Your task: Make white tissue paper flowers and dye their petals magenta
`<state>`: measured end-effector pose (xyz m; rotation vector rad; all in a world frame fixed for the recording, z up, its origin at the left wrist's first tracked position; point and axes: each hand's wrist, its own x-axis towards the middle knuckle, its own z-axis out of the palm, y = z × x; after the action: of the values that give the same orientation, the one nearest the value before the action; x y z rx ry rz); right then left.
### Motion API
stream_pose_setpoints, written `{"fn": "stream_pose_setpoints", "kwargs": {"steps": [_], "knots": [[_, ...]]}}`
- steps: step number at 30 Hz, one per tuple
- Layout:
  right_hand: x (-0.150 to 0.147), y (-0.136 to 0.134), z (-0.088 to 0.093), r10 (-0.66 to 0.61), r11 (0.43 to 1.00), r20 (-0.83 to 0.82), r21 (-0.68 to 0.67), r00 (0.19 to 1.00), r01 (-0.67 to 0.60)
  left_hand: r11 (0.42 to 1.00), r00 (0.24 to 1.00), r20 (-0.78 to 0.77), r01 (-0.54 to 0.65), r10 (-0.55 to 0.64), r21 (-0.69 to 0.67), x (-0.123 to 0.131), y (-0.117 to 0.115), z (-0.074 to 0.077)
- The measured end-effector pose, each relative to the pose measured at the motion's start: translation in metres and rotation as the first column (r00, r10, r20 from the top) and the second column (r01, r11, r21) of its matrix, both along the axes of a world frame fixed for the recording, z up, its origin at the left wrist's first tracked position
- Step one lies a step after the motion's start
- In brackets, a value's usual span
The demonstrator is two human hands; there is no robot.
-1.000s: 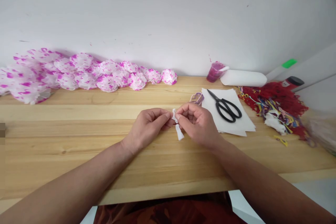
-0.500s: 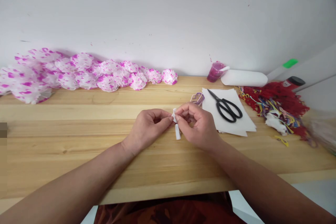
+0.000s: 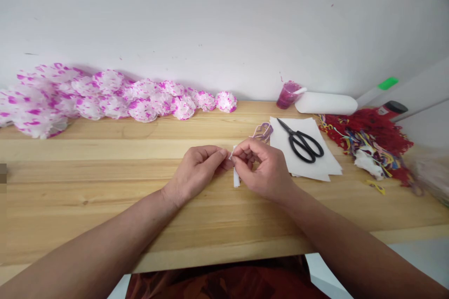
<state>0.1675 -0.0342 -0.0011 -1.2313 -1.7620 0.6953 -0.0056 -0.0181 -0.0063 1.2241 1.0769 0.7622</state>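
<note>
Between my hands is a narrow white folded paper strip (image 3: 236,178), its lower end hanging below my fingers and its middle mostly hidden by them. My left hand (image 3: 199,168) pinches it from the left with thumb and fingertips. From the right, my right hand (image 3: 264,167) pinches the same strip near its middle, fingers curled. Both sets of fingertips nearly meet just above the wooden table (image 3: 105,229). Right of my right hand, black-handled scissors (image 3: 304,145) lie on a stack of white paper sheets (image 3: 317,168).
White-and-magenta paper flowers (image 3: 143,110) line the wall at left. A purple loop of cord (image 3: 264,131) lies by the sheets. Behind stand a cup of magenta liquid (image 3: 288,96) and a white bottle (image 3: 326,103) on its side. Red threads and scraps (image 3: 372,131) are heaped at right.
My left thumb has shifted up and back along the strip, and my right fingers have closed further over its middle. Less of the strip's upper part shows now.
</note>
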Motion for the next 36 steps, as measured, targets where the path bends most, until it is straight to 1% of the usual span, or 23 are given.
{"fn": "stream_pose_setpoints", "kwargs": {"steps": [3, 7, 17, 22, 27, 30, 36], "knots": [[-0.0002, 0.0001, 0.0003, -0.008, 0.999, -0.012, -0.032, 1.000, 0.007, 1.000, 1.000, 0.014, -0.011, 0.011, -0.004, 0.0000, -0.0002, -0.0016], [-0.0007, 0.0006, -0.0002, -0.006, 0.999, -0.017, -0.039, 1.000, 0.006, 1.000, 1.000, 0.022, -0.006, 0.006, -0.013, -0.0010, 0.0001, -0.0036], [-0.0012, 0.0007, 0.0019, -0.011, 0.996, -0.040, -0.089, 0.999, 0.008, 1.000, 1.000, 0.008, -0.002, 0.002, -0.011, -0.0017, 0.0005, -0.0048], [-0.0009, 0.0015, 0.0003, 0.002, 0.996, -0.079, -0.094, 0.997, -0.009, 1.000, 1.000, 0.002, 0.010, -0.010, 0.001, -0.0022, 0.0008, -0.0064], [0.0003, 0.0010, 0.0003, -0.007, 0.990, -0.091, -0.139, 0.996, -0.006, 1.000, 1.000, 0.012, -0.002, 0.002, 0.004, -0.0023, 0.0014, -0.0069], [-0.0002, 0.0012, 0.0007, 0.005, 0.991, -0.097, -0.134, 0.995, -0.018, 1.000, 1.000, 0.010, -0.002, 0.002, 0.003, -0.0019, 0.0018, -0.0071], [-0.0005, 0.0029, -0.0024, -0.019, 0.986, -0.106, -0.165, 0.994, 0.001, 1.000, 1.000, 0.022, -0.005, 0.005, 0.002, -0.0015, 0.0018, -0.0065]]}}
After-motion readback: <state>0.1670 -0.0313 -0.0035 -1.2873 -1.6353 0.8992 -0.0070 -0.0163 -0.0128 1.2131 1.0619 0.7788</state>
